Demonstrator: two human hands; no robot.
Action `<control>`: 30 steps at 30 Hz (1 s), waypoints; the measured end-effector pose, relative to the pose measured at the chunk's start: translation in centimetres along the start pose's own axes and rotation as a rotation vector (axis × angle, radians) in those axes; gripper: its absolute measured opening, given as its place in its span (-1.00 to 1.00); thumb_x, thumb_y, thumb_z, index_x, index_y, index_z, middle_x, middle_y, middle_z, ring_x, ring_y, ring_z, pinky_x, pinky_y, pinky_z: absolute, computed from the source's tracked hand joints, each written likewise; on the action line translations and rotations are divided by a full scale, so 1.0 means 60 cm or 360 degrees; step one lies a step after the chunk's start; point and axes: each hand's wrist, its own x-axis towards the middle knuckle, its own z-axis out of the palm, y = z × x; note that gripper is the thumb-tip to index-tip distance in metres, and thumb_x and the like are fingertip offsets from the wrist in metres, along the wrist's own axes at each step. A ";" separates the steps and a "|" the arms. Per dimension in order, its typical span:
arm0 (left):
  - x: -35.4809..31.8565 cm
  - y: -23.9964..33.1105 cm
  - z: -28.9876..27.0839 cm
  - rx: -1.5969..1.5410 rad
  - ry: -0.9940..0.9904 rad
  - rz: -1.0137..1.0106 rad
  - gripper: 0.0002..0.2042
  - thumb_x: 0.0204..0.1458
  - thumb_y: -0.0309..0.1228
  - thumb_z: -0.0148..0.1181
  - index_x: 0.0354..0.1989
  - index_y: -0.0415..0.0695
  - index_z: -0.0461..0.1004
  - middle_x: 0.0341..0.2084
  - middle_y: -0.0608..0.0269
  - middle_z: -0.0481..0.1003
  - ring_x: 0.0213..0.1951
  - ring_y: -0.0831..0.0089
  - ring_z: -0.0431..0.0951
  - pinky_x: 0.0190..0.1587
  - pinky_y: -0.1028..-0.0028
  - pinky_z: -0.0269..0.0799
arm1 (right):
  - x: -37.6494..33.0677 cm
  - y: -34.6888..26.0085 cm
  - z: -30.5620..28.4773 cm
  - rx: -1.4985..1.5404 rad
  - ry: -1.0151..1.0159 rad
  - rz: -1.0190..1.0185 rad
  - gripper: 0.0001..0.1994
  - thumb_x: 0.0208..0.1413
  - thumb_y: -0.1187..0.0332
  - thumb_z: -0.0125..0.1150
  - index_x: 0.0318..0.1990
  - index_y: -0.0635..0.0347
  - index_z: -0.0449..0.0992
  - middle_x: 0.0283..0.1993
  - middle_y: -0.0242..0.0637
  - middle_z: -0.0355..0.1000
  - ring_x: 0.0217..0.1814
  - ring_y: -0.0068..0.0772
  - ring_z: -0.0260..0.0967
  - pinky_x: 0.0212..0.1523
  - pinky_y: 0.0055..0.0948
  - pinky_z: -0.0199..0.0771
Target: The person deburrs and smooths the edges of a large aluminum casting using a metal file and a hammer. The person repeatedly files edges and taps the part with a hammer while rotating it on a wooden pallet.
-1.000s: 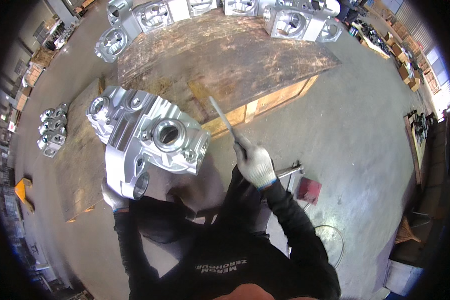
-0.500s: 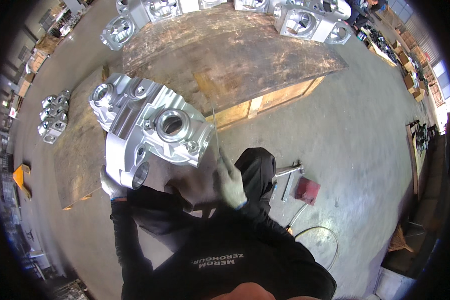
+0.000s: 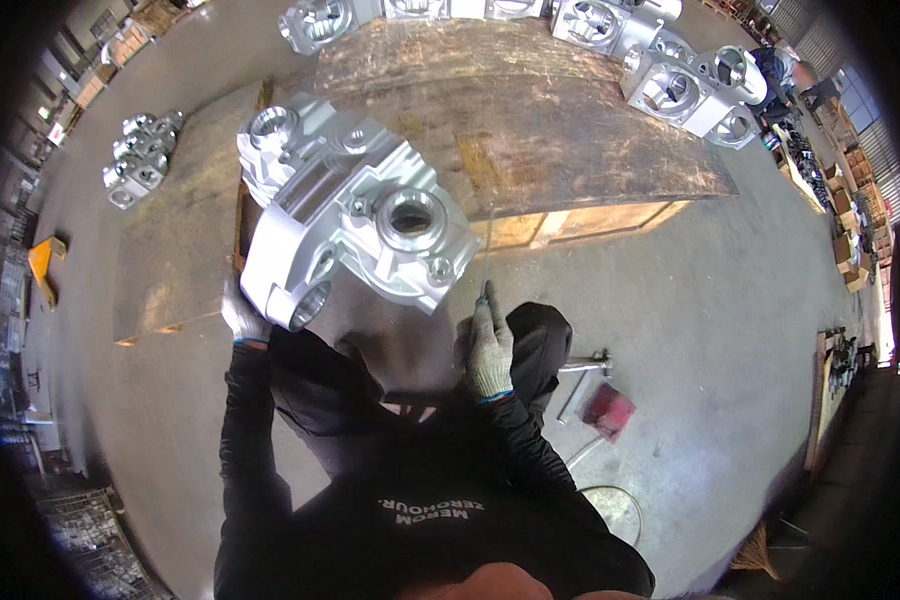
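Note:
A large silver metal casting [image 3: 355,220] with round bored openings is in front of me, tilted, beside the near edge of the wooden bench. What bears it underneath is hidden. My left hand [image 3: 242,312], in a light knit glove, is closed round its lower left edge, its fingers partly hidden behind the metal. To the right of the casting, my right hand [image 3: 490,355], gloved too, grips a thin metal rod [image 3: 488,255], with a finger laid along it. The rod points up and away from me, close to the casting's right edge; its tip is blurred.
More silver castings [image 3: 670,92] line the far side of the wooden bench [image 3: 570,130]. A cluster of castings [image 3: 142,160] stands on the floor at left. Right of my knee lie a hammer [image 3: 588,362], a red pad [image 3: 608,412] and a hose [image 3: 638,505]. A person [image 3: 785,75] is at far right.
The whole view has swung, so the castings and bench sit further right in it. The rod now stands slightly apart from the casting's edge, and my right hand shows more clearly.

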 end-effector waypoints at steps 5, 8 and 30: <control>0.004 -0.004 0.002 -0.0025 0.0011 -0.0046 -0.67 0.25 -0.23 0.09 0.04 -0.20 0.49 -0.05 0.13 0.56 -0.04 0.23 0.58 0.07 0.27 0.49 | -0.012 -0.041 0.010 -0.0355 0.0048 -0.0119 -0.47 0.38 0.49 -0.02 0.47 0.26 0.11 -0.51 -0.65 0.14 -0.53 -0.82 0.02 -0.51 -0.78 0.08; 0.005 -0.009 0.004 0.0004 0.0041 -0.0027 -0.66 0.24 -0.23 0.12 0.03 -0.23 0.49 -0.09 0.11 0.57 -0.06 0.22 0.59 0.06 0.26 0.50 | 0.012 -0.086 0.038 -0.0715 0.0023 0.0061 -0.48 0.40 0.32 0.04 0.47 0.10 0.19 -0.41 -0.59 0.27 -0.43 -0.80 0.15 -0.41 -0.75 0.25; -0.042 -0.010 0.064 0.0206 0.0420 0.0221 -0.71 0.11 -0.24 0.31 -0.53 -0.16 0.46 -0.61 0.39 0.40 -0.58 0.59 0.35 -0.53 0.44 0.24 | -0.029 -0.196 0.059 -0.1806 -0.0260 -0.0893 -0.51 0.26 0.49 0.15 0.35 0.24 0.34 0.04 0.03 0.58 0.05 -0.48 0.53 0.00 -0.40 0.51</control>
